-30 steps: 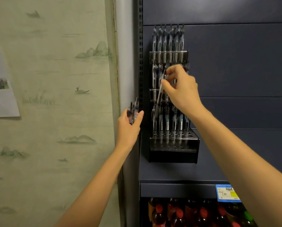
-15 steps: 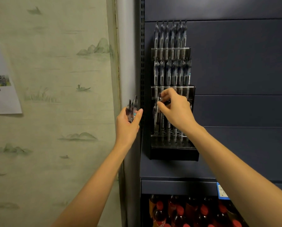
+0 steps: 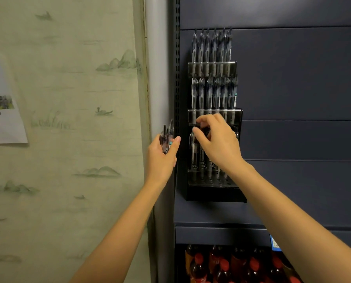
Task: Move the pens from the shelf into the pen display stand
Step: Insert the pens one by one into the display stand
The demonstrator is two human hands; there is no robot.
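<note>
Gripping a bunch of pens [image 3: 167, 135] in the left hand [image 3: 162, 158], fingers curled round them, tips poking up, just left of the dark shelf upright. Pinching the top of a single pen [image 3: 192, 150] with the right hand [image 3: 217, 144], thumb and fingertips closed on it, at the left edge of the bottom tier of the pen display stand [image 3: 215, 193]. Probably sitting in a hole there already, but way too blurry to swear by. Packed full of upright top-tier pens [image 3: 211, 48], same deal in the middle tier, only a few in the bottom one. Mounted on the blue back panel [image 3: 293, 88], above a shelf of red-capped bottles [image 3: 221, 264]. Blue price tag [image 3: 274, 243] stuck on that shelf's front edge.
</note>
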